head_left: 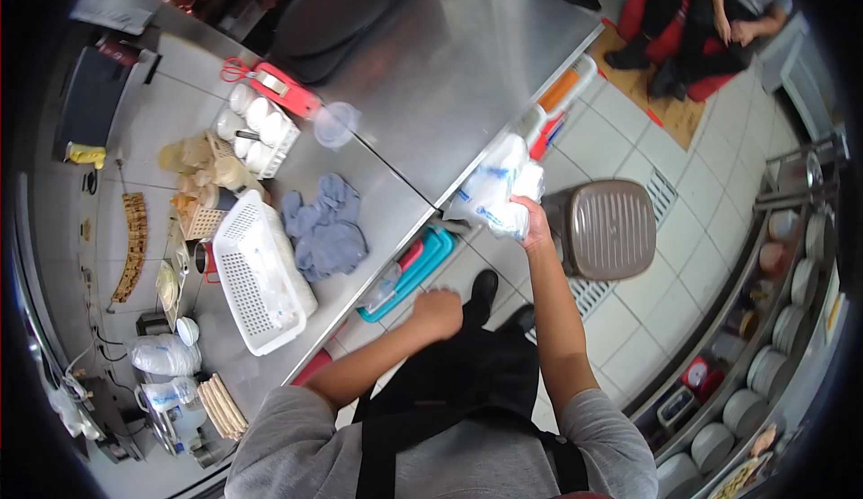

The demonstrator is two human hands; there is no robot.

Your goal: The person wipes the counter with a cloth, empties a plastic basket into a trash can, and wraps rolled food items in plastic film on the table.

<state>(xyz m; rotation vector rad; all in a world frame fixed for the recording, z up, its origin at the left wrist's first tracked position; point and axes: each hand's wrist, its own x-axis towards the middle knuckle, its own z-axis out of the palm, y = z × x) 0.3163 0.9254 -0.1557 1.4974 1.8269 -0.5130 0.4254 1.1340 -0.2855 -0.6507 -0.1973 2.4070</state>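
Clutching the bag (493, 189) out at the counter's (485, 40) edge, it's the right hand (532, 222) with all the work, fingers wrapped round the near side of that crinkly white plastic! Over to the left hand (438, 313), low by the dark apron (449, 378): looks curled, but it's a blur, and I can't tell whether it's clenched or loose; nothing shows in it. So one hand on thin film, and there's the danger: if the plastic slides against itself, the bag could slip, and with tiled floor (607, 144) beside that edge, down it might go. Watch the metal rim, too, right by the loose plastic; a careless tug across it could snag or tear the film, and whatever's inside, which I can't make out, could spill. Below the counter sits the teal tray (431, 261), a likely catcher for anything dropped short. And look at the stool (611, 229), just beyond the right forearm! Swing wide and an elbow could clip it; step back carelessly and a foot could catch, jolting that one-handed hold.
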